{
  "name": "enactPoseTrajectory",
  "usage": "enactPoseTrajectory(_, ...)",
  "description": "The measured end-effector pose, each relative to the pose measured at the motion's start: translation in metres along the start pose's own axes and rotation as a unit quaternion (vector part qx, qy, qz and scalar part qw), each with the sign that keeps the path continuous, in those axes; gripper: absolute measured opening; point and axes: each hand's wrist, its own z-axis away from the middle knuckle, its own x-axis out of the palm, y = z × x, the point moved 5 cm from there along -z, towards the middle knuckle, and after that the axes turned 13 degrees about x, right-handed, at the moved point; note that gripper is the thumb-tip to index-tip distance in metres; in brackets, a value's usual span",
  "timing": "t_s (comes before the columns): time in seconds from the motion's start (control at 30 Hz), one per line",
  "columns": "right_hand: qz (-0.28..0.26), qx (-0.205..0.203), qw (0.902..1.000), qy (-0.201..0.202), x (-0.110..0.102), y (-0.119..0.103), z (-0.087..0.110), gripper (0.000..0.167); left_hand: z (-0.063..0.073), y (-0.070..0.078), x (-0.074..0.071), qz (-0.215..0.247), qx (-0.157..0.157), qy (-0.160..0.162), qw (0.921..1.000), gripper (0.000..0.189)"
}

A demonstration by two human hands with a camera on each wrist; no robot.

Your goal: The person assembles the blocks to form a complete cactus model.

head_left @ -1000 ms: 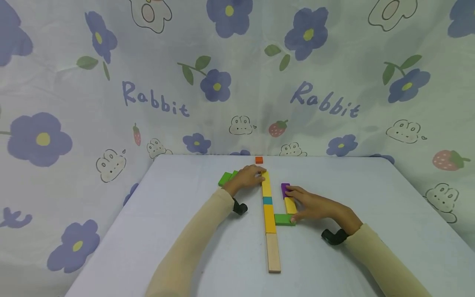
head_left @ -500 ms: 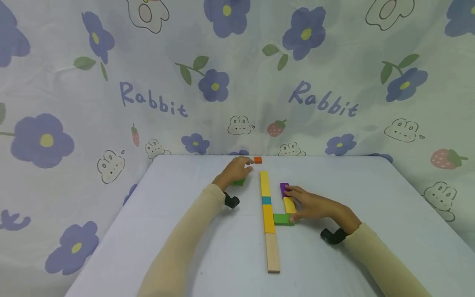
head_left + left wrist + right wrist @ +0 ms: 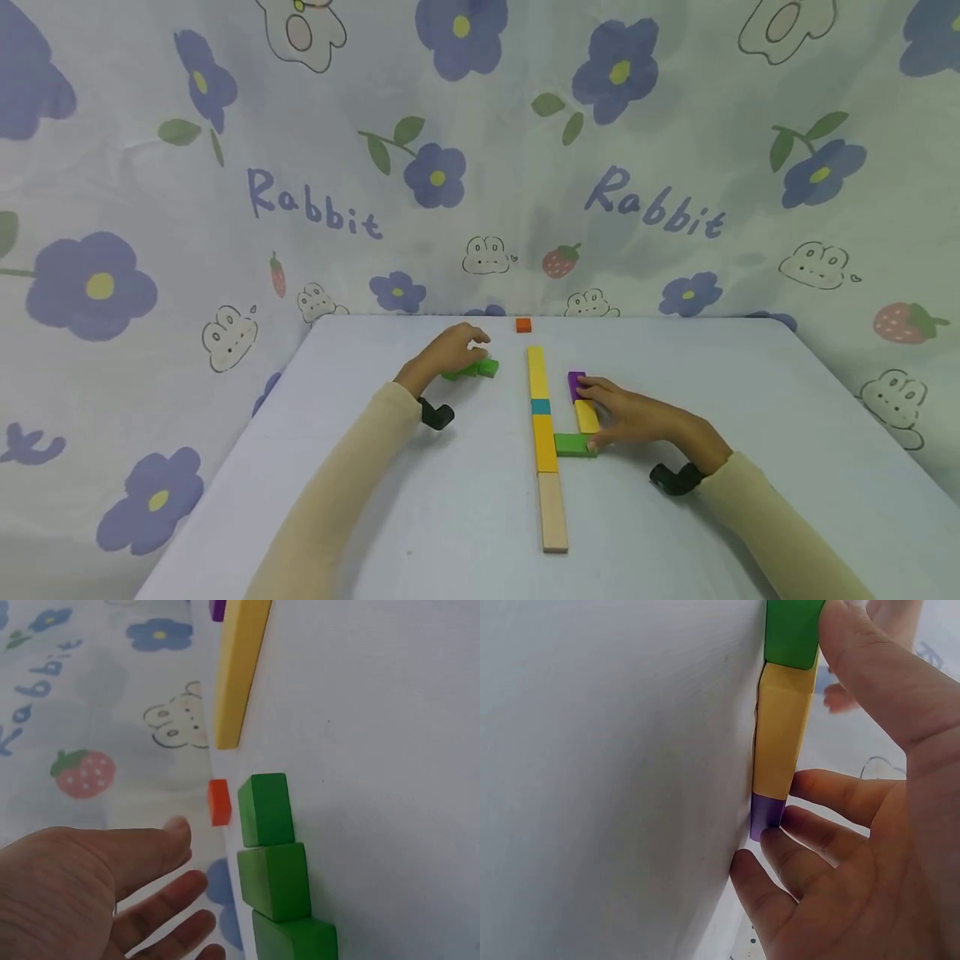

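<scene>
My left hand (image 3: pixel 448 348) hovers with spread fingers over a small row of green blocks (image 3: pixel 489 367) at the back left, holding nothing. In the left wrist view, thumb and fingers stand apart beside these green blocks (image 3: pixel 275 881). My right hand (image 3: pixel 637 415) rests against an L of blocks: its thumb touches a green block (image 3: pixel 572 445) lying crosswise, and its fingertips touch a purple block (image 3: pixel 574 388). Between those two lies a yellow block (image 3: pixel 587 417). The right wrist view has the fingers loosely extended along the purple block (image 3: pixel 766 815).
A straight line of blocks runs front to back: a plain wooden block (image 3: pixel 553 510), a deep yellow block (image 3: pixel 545 443), a blue block (image 3: pixel 541 407) and yellow at the far end (image 3: pixel 537 371). An orange block (image 3: pixel 523 326) sits near the table's back edge, before a printed curtain (image 3: pixel 480 167).
My left hand let go of the far end of the yellow line and moved left, back over the green blocks. The right hand has stayed in place on its blocks.
</scene>
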Motion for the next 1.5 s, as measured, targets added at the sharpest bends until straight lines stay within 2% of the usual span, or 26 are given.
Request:
enactPoseTrajectory(0.17,-0.003,-0.004,1.0000,0.002,0.001,0.001,-0.001,0.100,0.012,-0.006,0.001,0.005,-0.002,-0.011,0.9999,0.037)
enactPoseTrajectory(0.37,0.000,-0.001,1.0000,0.003,0.001,0.001,-0.001,0.100,0.020,-0.010,0.003,0.032,-0.019,-0.022,0.9991,0.050)
enactPoseTrajectory(0.73,0.006,-0.004,1.0000,0.000,0.002,-0.001,0.000,0.101,0.019,-0.021,0.019,0.023,0.007,-0.051,0.9984,0.067)
enactPoseTrajectory(1.03,0.006,-0.003,1.0000,0.006,0.000,0.000,0.001,0.101,0.016,-0.021,0.017,0.016,0.013,-0.048,0.9986,0.065)
enactPoseTrajectory(1.2,0.001,-0.002,1.0000,0.003,0.001,0.000,0.000,0.101,0.017,-0.022,0.016,0.009,0.009,-0.029,0.9995,0.062)
enactPoseTrajectory(1.33,0.000,0.001,1.0000,-0.001,0.002,0.000,-0.001,0.101,0.019,-0.022,0.011,-0.005,-0.002,0.003,1.0000,0.053)
enactPoseTrajectory(1.5,0.004,0.005,1.0000,0.002,0.001,0.002,-0.001,0.101,0.020,-0.016,0.004,0.012,0.006,0.044,0.9989,0.041)
